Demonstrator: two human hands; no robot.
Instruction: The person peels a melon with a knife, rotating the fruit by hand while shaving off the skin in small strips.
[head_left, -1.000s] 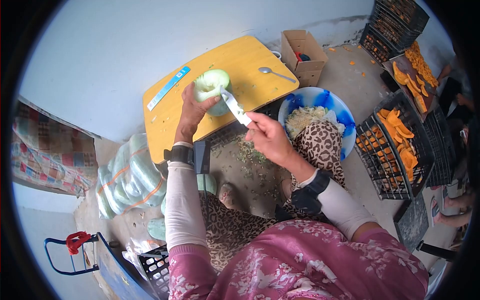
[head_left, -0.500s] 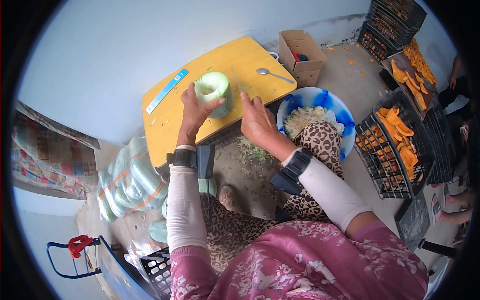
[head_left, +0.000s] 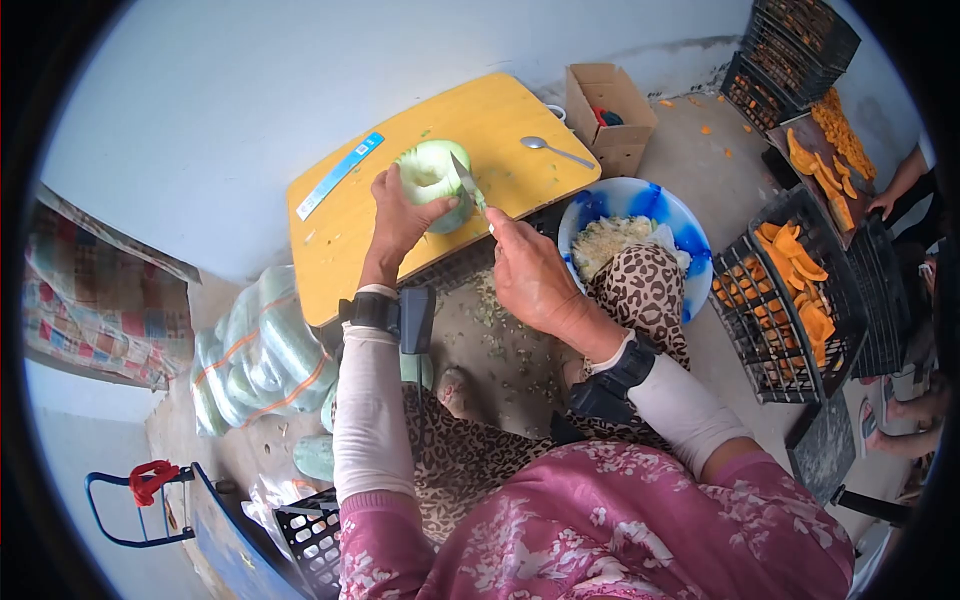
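A hollowed, pale green winter melon piece (head_left: 436,188) stands on the yellow table (head_left: 380,240), its cut opening facing up. My left hand (head_left: 402,222) grips its near left side, the thumb reaching across the front. In my right hand (head_left: 535,272), the fingers are wrapped round the handle of a small knife (head_left: 466,178). The knife's blade points up and left and overlaps the melon's right rim in this view. Most of the handle is hidden by my fingers.
On the table lie a spoon (head_left: 556,151) and a blue-and-white strip (head_left: 340,178). A blue-and-white basin (head_left: 693,228) of pale scraps stands right of my knee. Black crates (head_left: 768,365) hold orange pieces. Bagged melons (head_left: 265,360) lie at left. Another person's hand (head_left: 884,204) shows far right.
My right hand has turned, so the knife blade now shows against the melon's right rim. The left hand keeps its grip on the melon. The view has shifted slightly.
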